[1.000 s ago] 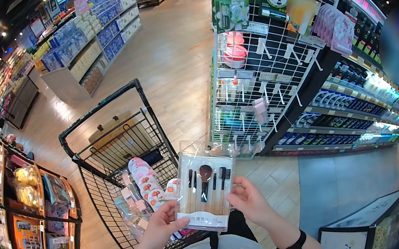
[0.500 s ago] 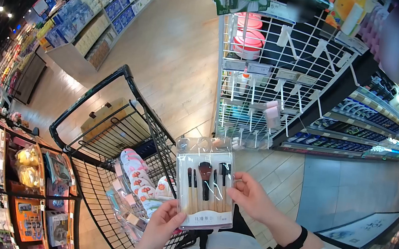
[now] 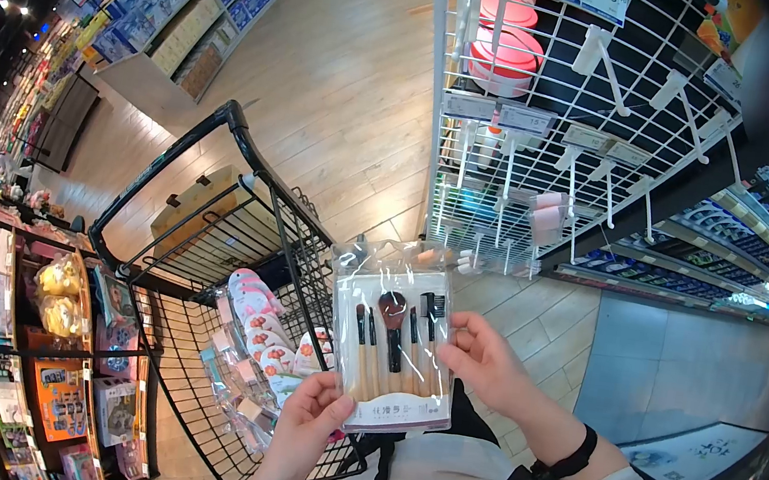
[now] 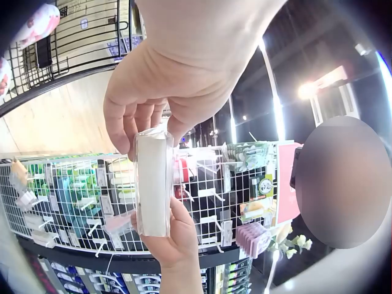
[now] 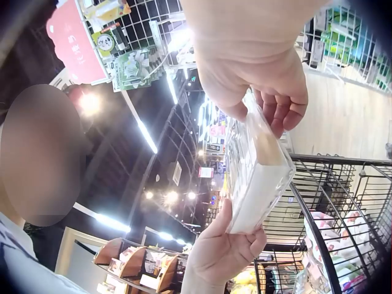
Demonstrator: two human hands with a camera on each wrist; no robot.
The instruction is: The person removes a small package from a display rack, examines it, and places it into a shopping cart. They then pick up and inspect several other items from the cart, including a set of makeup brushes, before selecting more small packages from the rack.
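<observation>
Both hands hold a clear-fronted pack of makeup brushes [image 3: 393, 353] in front of the body, above the shopper's waist. Several brushes with dark bristles and pale wooden handles show through the plastic, over a white printed band. My left hand [image 3: 309, 429] pinches its lower left corner, thumb on the front. At the right edge, my right hand [image 3: 488, 362] grips the pack between thumb and fingers. Seen from the side in the left wrist view, the pack [image 4: 154, 184] is a slim box with a white side. The right wrist view shows the pack [image 5: 260, 196] between both hands.
A black wire shopping cart [image 3: 199, 322] stands at left, with slippers [image 3: 262, 321] and plastic-wrapped items inside. Ahead is a white grid rack [image 3: 552, 146] with hooks and price tags. Shelves of toys [image 3: 59, 391] are at lower left, and bottle shelves [image 3: 691, 271] at right.
The head view has tipped downward, so the grid rack looks larger and sits higher and further right. The cart has shifted up and left in view. Both hands keep their grip on the pack.
</observation>
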